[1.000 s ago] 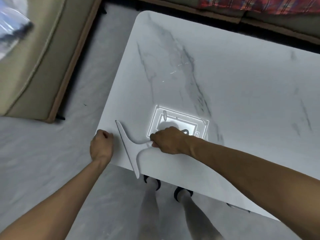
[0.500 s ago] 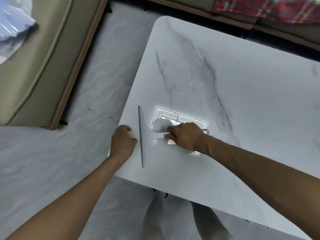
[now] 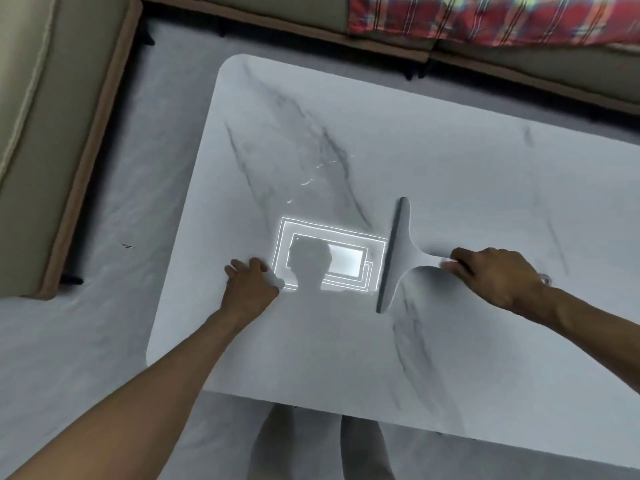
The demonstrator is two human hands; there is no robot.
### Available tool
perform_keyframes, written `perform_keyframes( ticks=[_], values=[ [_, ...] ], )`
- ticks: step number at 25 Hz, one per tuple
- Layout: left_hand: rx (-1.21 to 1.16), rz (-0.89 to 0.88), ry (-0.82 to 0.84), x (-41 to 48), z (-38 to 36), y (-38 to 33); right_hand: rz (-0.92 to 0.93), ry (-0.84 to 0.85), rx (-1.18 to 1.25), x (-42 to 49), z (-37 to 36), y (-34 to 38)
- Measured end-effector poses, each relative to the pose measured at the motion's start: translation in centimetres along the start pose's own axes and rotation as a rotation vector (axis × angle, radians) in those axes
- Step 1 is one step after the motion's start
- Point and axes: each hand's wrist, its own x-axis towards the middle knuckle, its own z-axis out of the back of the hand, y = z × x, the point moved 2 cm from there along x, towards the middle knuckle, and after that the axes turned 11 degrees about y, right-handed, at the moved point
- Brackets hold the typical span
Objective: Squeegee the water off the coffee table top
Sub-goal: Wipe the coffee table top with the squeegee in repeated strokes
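Note:
The coffee table (image 3: 433,161) has a white marble top with grey veins. A few small water drops (image 3: 313,176) glint near its middle. A white squeegee (image 3: 396,251) lies with its dark blade edge on the top, blade running front to back. My right hand (image 3: 491,275) grips its handle from the right. My left hand (image 3: 251,285) rests on the table with relaxed fingers, well left of the blade. A bright ceiling-light reflection (image 3: 329,259) with a head's shadow lies between the two hands.
A beige sofa (image 3: 31,133) with a wooden base stands to the left across a strip of grey floor (image 3: 114,202). Another sofa with a red plaid cloth (image 3: 485,19) runs along the far side. My legs (image 3: 311,445) show below the table's near edge.
My right hand has carried the squeegee from the table's left edge far to the right, past the light reflection. My left hand moved from the edge onto the top.

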Motion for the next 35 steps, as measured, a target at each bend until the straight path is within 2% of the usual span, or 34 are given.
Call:
perform_keyframes(
  ticks=[2, 4, 7, 10, 13, 16, 20, 27, 32, 35],
  values=[
    [-0.072, 0.028, -0.058, -0.2, 0.5, 0.0, 0.113, -0.040, 0.001, 0.3, 0.9, 2.3],
    [-0.191, 0.075, -0.207, -1.0, 1.3, 0.3, 0.280, -0.023, 0.001, 1.5, 1.8, 7.0],
    [-0.390, 0.196, -0.395, -2.2, 3.0, 2.5, 0.528, 0.020, -0.074, 4.2, 2.4, 16.8],
    [-0.491, 0.269, -0.505, -2.9, 4.7, 5.7, 0.700, 0.069, -0.154, 6.4, 2.1, 26.4],
    [-0.523, 0.278, -0.542, -3.6, 6.1, 8.3, 0.785, 0.072, -0.183, 7.3, 1.3, 32.3],
    [-0.522, 0.299, -0.520, -3.6, 6.7, 9.6, 0.745, 0.019, -0.148, 8.4, 1.0, 34.4],
    [-0.500, 0.231, -0.413, -2.6, 6.5, 8.3, 0.582, -0.011, -0.011, 10.7, 2.7, 30.7],
    [-0.360, 0.012, -0.246, 1.8, 4.7, -0.7, 0.158, -0.011, 0.190, 9.1, 3.1, 11.3],
    [0.182, 0.055, -0.362, 4.3, 4.0, -5.0, -0.103, -0.040, 0.274, 3.6, 2.2, 2.9],
    [0.272, 0.062, -0.358, 6.2, 5.4, -6.1, -0.115, -0.122, 0.473, 4.9, 5.6, 3.1]
  ],
)
